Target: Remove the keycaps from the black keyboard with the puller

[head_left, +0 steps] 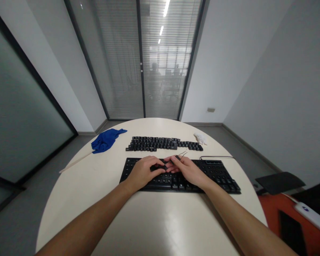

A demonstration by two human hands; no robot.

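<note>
A black keyboard [218, 174] lies across the round white table [149, 220], its cable running off at the back right. Both hands rest over its middle. My left hand [142, 172] has its fingers curled down and pinched on a small black keycap [164, 166] above the key bed. My right hand [188, 170] meets it fingertip to fingertip and grips a thin wire key puller [181, 154] whose prongs stick out toward the back. Behind the keyboard, several removed black keycaps [162, 143] are laid out in rows.
A blue cloth [106, 140] lies at the back left with a thin wooden stick [76, 162] beside it. A crumpled white tissue [201, 138] sits at the back right. An orange seat with a white device [313, 215] is at the right, beyond the table edge.
</note>
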